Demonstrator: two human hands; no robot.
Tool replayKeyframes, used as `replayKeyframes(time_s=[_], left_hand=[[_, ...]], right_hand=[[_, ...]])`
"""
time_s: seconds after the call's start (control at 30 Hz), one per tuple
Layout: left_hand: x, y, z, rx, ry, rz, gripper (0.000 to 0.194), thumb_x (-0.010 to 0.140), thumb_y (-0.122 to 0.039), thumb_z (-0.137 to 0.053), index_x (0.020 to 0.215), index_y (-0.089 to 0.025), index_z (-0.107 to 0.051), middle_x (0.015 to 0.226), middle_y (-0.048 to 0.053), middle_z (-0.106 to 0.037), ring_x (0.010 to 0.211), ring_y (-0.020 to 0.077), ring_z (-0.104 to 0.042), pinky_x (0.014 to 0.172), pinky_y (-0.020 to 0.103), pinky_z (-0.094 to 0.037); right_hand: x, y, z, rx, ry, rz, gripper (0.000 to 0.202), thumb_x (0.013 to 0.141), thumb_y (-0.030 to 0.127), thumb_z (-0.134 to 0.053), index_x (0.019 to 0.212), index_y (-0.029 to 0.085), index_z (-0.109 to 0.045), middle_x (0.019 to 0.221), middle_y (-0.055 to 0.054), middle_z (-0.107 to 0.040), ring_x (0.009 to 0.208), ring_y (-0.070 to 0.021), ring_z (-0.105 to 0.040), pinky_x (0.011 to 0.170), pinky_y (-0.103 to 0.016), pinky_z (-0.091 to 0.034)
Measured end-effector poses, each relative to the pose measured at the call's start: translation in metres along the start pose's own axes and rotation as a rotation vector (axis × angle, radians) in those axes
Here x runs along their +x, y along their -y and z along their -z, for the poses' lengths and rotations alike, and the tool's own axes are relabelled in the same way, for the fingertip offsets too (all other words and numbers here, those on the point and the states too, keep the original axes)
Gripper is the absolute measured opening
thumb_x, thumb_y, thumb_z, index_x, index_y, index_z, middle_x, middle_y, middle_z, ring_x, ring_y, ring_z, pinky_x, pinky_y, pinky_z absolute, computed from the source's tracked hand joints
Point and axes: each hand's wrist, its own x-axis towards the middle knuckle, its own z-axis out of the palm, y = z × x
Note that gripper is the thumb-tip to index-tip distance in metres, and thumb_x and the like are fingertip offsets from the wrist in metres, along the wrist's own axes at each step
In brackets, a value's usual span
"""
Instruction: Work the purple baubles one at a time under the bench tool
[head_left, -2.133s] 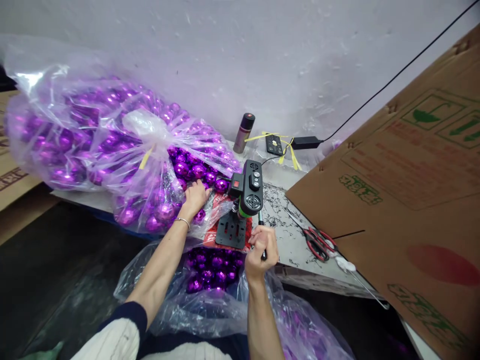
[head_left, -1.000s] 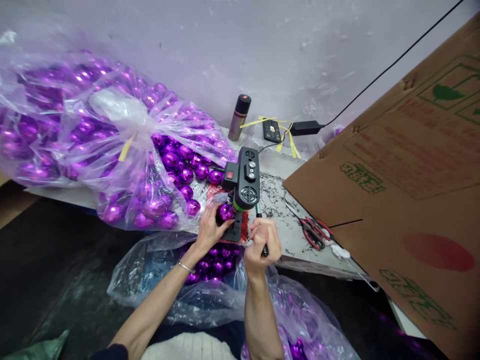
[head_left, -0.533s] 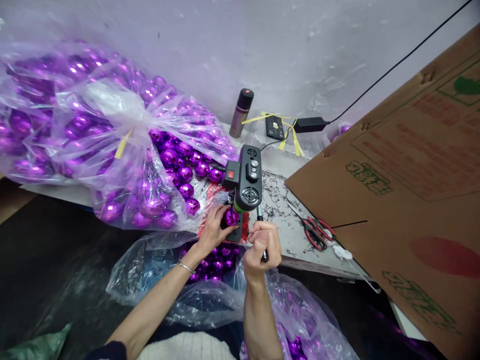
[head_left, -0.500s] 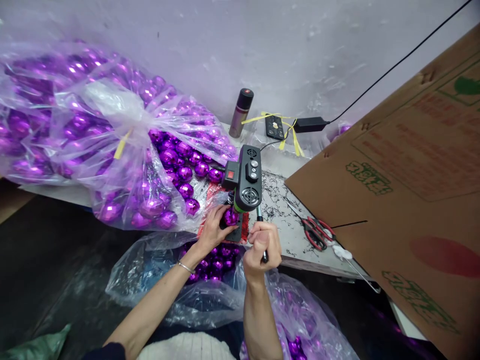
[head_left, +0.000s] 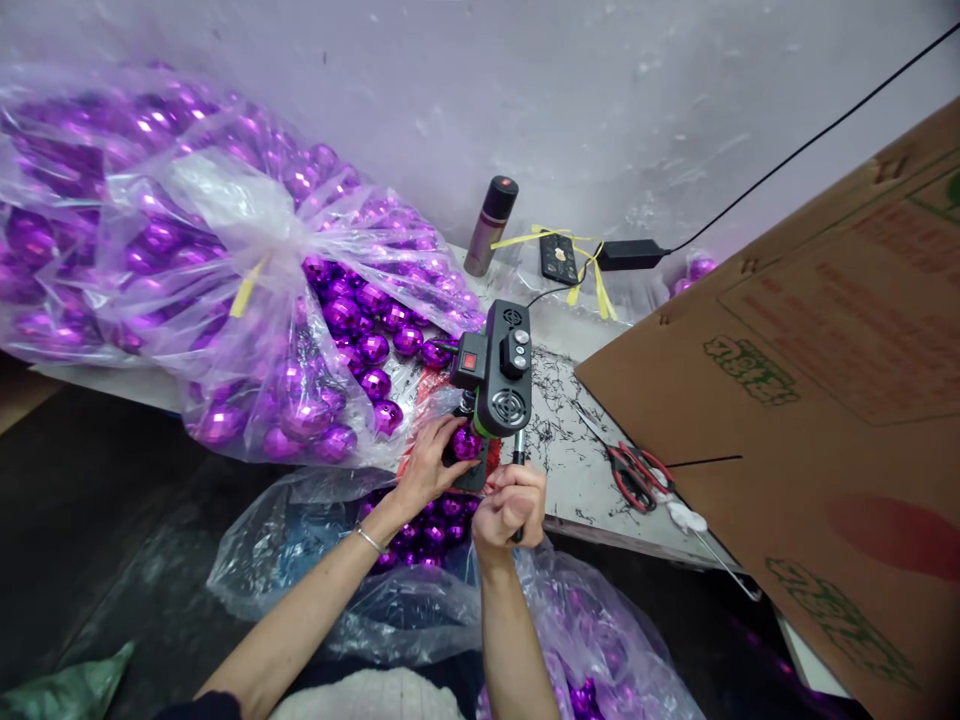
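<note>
A small black bench drill press (head_left: pixel 508 370) with a red switch stands on the table. My left hand (head_left: pixel 433 462) grips a shiny purple faceted ball (head_left: pixel 466 442) between thumb and fingers, beneath the front of the machine's head. Whether the bit touches the ball is hidden by the head. Wrapped around the black grip of the machine's lever (head_left: pixel 519 452) is my right hand (head_left: pixel 513 505), fingers closed. Loose purple balls (head_left: pixel 375 349) lie left of the machine, at the mouth of a tied clear bag.
A large clear bag of purple balls (head_left: pixel 157 235) fills the left. Red-handled scissors (head_left: pixel 636 475) lie right, beside a cardboard box (head_left: pixel 750 420). A spray can (head_left: pixel 491 226) and a black power adapter (head_left: pixel 634 255) sit behind. Below the table edge hangs an opened bag of balls (head_left: pixel 431 535).
My right hand has moved slightly left and down with the lever grip. The left hand still holds the ball in place, and the whole view has shifted a little.
</note>
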Motion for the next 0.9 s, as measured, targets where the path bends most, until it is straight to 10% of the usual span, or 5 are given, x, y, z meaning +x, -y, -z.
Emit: replayKeyframes(time_s=[0.9], left_hand=[[0.006, -0.001, -0.003, -0.038, 0.009, 0.0, 0.063, 0.09, -0.039, -0.084, 0.146, -0.024, -0.06, 0.139, 0.017, -0.069, 0.133, 0.0357, -0.067, 0.112, 0.057, -0.056]], right_hand=[[-0.013, -0.025, -0.009, 0.024, -0.039, 0.146, 0.039, 0.109, 0.024, -0.035, 0.071, 0.023, -0.045, 0.075, 0.002, -0.052, 0.063, -0.0141, -0.059, 0.073, -0.038, -0.056]])
